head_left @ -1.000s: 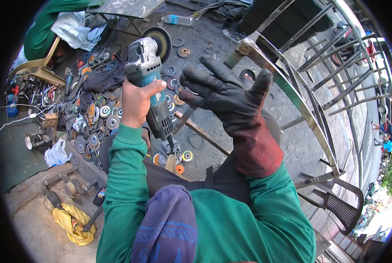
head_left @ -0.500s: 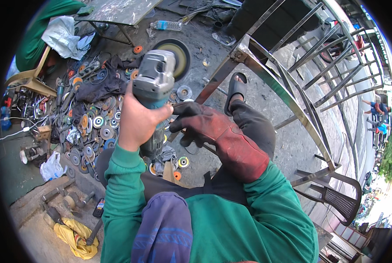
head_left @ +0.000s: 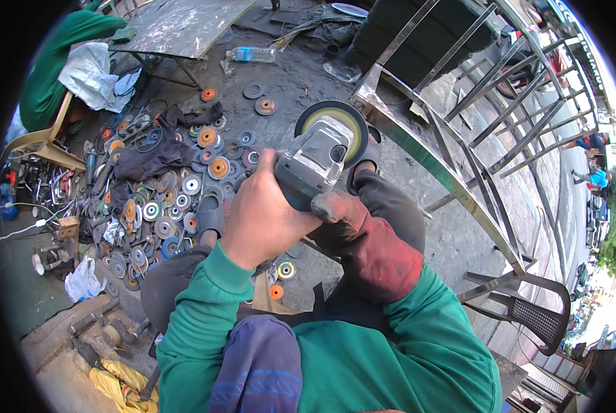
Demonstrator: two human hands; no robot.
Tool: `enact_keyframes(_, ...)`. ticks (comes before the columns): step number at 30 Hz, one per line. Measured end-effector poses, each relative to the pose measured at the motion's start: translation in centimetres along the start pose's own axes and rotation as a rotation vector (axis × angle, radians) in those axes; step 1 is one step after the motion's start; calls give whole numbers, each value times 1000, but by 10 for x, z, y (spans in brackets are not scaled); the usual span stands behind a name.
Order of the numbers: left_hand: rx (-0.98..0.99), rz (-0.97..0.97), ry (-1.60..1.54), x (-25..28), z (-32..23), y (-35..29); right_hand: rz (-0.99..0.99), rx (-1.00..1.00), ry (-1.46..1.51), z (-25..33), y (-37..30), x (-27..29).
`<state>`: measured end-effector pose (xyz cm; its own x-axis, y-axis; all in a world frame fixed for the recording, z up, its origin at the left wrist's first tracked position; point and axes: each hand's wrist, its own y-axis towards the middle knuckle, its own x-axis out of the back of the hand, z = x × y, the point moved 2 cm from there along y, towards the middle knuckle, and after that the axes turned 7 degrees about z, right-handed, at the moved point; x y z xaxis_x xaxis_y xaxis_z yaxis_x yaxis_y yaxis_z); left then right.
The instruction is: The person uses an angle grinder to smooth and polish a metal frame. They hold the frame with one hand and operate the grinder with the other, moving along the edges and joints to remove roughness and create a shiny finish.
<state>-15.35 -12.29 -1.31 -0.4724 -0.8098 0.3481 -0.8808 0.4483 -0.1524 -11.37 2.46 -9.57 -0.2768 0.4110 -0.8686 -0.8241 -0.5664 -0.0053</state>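
My bare left hand is wrapped round the body of a grey angle grinder. The grinder's round disc, yellowish with a dark rim, points away from me, beside the near corner of a steel frame. On my right hand is a worn red leather glove. Its thumb lies against the near end of the grinder, and the fingers curl beneath, partly hidden. Whether the disc touches the steel I cannot tell.
Used discs lie heaped on the ground at left. A plastic bottle rests near a low table. A person in a green sleeve sits far left. A dark plastic chair stands at right.
The grinder has swung right and turned, bringing its disc to the steel frame's corner. My gloved right hand has closed round the grinder's near end; my left hand moved right with it.
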Motion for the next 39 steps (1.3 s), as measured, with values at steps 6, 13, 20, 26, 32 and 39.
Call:
enact_keyframes(6, 20, 36, 27, 0, -5, -3, -122, -94, -131, 14, -6, -17)
enact_keyframes(13, -57, 101, 37, -2, -1, -1, -161, -126, -143, 19, -4, -29)
enact_keyframes(20, -14, 72, 11, -2, -7, -1, -178, -93, -198, 27, -4, -39)
enact_keyframes(26, -7, 103, 65, -4, -8, 1, -213, -85, -192, 27, -7, -40)
enact_keyframes(32, -54, 86, 55, -5, -11, 4, -230, -59, -165, 31, -8, -41)
enact_keyframes(39, -118, 66, 88, -3, -13, 1, -196, -120, -174, 29, -7, -41)
